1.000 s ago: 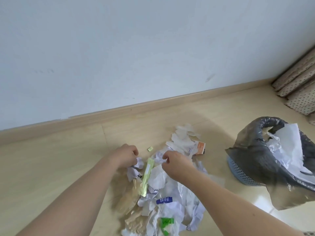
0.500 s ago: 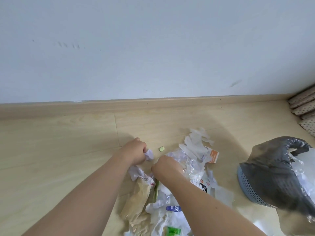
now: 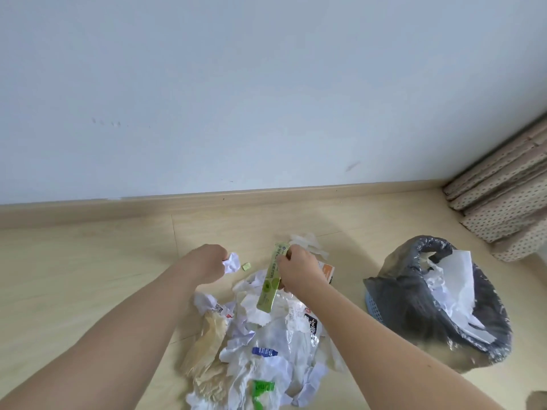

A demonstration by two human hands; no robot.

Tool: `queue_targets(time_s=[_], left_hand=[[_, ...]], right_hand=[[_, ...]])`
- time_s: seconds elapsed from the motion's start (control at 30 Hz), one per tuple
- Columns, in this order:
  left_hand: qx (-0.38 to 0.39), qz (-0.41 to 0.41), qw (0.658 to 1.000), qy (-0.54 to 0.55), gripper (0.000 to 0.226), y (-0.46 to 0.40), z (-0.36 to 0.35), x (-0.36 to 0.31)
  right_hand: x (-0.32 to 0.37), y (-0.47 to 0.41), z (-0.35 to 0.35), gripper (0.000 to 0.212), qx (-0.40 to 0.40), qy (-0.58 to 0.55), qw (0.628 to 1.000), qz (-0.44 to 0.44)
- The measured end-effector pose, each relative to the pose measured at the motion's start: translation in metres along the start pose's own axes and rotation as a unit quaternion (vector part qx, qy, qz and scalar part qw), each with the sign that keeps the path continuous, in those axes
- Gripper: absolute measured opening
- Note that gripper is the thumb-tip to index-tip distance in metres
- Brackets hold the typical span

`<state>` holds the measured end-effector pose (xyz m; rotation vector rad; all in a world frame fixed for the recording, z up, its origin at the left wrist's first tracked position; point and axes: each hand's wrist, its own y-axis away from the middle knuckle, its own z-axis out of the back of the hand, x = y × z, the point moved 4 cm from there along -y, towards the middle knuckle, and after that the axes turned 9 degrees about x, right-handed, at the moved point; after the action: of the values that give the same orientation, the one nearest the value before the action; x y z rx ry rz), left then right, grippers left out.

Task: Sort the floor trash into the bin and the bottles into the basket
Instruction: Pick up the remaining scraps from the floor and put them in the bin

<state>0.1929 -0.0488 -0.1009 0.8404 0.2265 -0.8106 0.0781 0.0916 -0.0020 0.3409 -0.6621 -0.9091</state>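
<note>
white paper already fills the bin point(image 3: 438, 297), yet a big trash pile point(image 3: 266, 344) stays on the floor point(image 3: 88, 276); no bottles or basket show. left hand point(image 3: 207, 266) grips a paper wad point(image 3: 232, 261), right hand point(image 3: 299, 270) pinches a green wrapper point(image 3: 270, 287).

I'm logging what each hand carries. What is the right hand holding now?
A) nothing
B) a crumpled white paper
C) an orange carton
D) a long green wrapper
D: the right hand pinches the long green wrapper near its top, lifted above the trash pile.

Crumpled paper pile point(image 3: 260, 344), lined bin point(image 3: 438, 303) right
</note>
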Motion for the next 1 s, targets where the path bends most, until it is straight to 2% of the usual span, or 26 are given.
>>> queue_targets(time_s=[0.17,0.3,0.37,0.53,0.67,0.77,0.83,0.93,1.0], left_hand=[[-0.032,-0.053,0.994,0.09,0.014,0.033,0.025,-0.066],[-0.036,-0.109,0.979,0.171,0.005,0.065,0.034,-0.141],[-0.053,-0.122,0.971,0.198,0.008,0.075,0.04,-0.176],[-0.044,-0.156,0.972,0.172,0.008,0.083,0.036,-0.298],[-0.061,-0.155,0.978,0.123,0.006,0.073,0.025,-0.399],[-0.057,-0.143,0.985,0.071,0.011,0.059,0.001,-0.457],[-0.038,-0.124,0.99,0.049,0.013,0.047,-0.019,-0.485],[-0.014,-0.086,0.996,0.036,0.016,0.03,-0.038,-0.504],[-0.024,-0.07,0.997,0.035,0.023,0.023,-0.038,-0.504]], right_hand=[[-0.04,0.044,0.062,0.014,-0.077,-0.118,0.99,0.02],[-0.085,0.077,0.127,0.01,-0.123,-0.22,0.967,0.036],[-0.105,0.089,0.16,0.01,-0.145,-0.24,0.959,0.038],[-0.182,0.107,0.255,0.017,-0.242,-0.186,0.952,0.025],[-0.26,0.108,0.298,0.016,-0.3,-0.226,0.926,-0.03],[-0.309,0.101,0.293,0.012,-0.259,-0.29,0.917,-0.09],[-0.329,0.094,0.284,0.017,-0.214,-0.314,0.918,-0.113],[-0.339,0.082,0.267,0.022,-0.119,-0.31,0.934,-0.133],[-0.339,0.077,0.262,0.023,-0.104,-0.3,0.938,-0.137]])
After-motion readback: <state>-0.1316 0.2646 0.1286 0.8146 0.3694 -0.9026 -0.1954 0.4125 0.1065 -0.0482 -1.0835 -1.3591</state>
